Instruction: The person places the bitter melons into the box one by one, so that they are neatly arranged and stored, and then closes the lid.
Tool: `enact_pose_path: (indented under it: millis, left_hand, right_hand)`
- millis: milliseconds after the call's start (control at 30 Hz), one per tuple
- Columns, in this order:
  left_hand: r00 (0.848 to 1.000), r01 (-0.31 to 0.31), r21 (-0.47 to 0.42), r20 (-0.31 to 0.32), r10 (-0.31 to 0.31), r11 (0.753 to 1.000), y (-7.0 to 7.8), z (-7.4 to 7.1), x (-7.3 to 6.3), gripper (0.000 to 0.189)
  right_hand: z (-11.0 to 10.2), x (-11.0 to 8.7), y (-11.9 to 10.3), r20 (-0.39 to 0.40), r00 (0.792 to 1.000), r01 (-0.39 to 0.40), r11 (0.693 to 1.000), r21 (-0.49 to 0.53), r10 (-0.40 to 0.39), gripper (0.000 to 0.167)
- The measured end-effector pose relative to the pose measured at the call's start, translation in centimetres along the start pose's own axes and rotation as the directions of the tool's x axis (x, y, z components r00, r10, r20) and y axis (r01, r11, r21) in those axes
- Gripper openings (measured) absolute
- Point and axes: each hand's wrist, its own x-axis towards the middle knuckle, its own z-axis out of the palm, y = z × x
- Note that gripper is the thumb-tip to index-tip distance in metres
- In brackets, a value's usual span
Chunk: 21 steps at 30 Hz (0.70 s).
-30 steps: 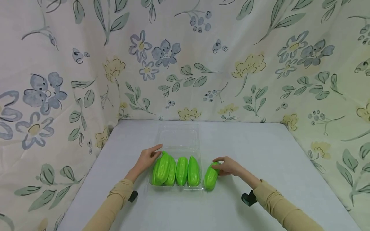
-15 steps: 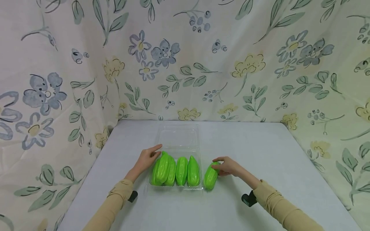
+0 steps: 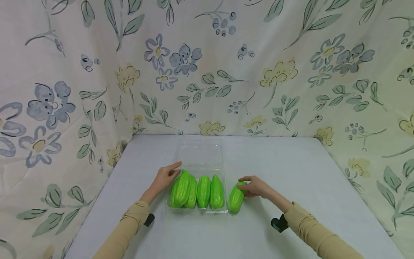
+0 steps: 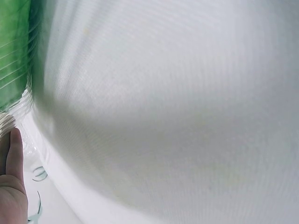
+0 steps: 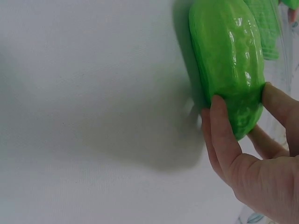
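In the head view, a clear plastic clamshell box (image 3: pixel 216 210) lies open with several shiny green bitter melons (image 3: pixel 203 192) in its base. My left hand (image 3: pixel 164 177) is at the box's back left corner, its fingertips against the edge. In the left wrist view a straight finger (image 4: pixel 15 156) touches the ribbed wall. My right hand (image 3: pixel 256 187) holds another bitter melon (image 3: pixel 235 200) by its far end, just right of the box. The right wrist view shows fingertips on both sides of this bitter melon (image 5: pixel 229 51); its skin is bumpy and ridged.
The box's see-through lid (image 3: pixel 199 153) lies folded back behind the base. All stands on a white-covered table (image 3: pixel 271 158), with a flower-patterned curtain (image 3: pixel 207 100) behind it and at the sides. A dark wrist camera (image 3: pixel 279 223) hangs below the right forearm.
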Motion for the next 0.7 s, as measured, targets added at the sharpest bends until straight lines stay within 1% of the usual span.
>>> enact_pose_path:
  millis: [267, 467, 600, 700]
  left_hand:
    - [1.0, 0.003, -0.006, 0.001, -0.003, 1.0, 0.31, -0.11, 0.03, 0.036]
    - [1.0, 0.004, -0.002, 0.004, -0.004, 1.0, 0.39, -0.21, 0.03, 0.036]
    - [1.0, 0.003, -0.004, 0.009, -0.003, 1.0, 0.32, -0.19, 0.04, 0.037]
    - [1.0, 0.008, -0.009, 0.014, -0.008, 1.0, 0.23, -0.17, 0.01, 0.037]
  right_hand:
    - [-0.04, -0.21, -0.16, -0.008, 1.0, -0.01, 1.0, -0.01, 0.01, 0.047]
    - [-0.1, -0.06, -0.11, 0.0, 1.0, -0.017, 1.0, 0.001, 0.017, 0.048]
    - [-0.23, 0.16, -0.07, 0.012, 0.999, -0.038, 0.999, 0.006, 0.038, 0.05]
    - [-0.55, 0.28, -0.15, 0.017, 0.998, -0.054, 0.998, 0.028, 0.053, 0.05]
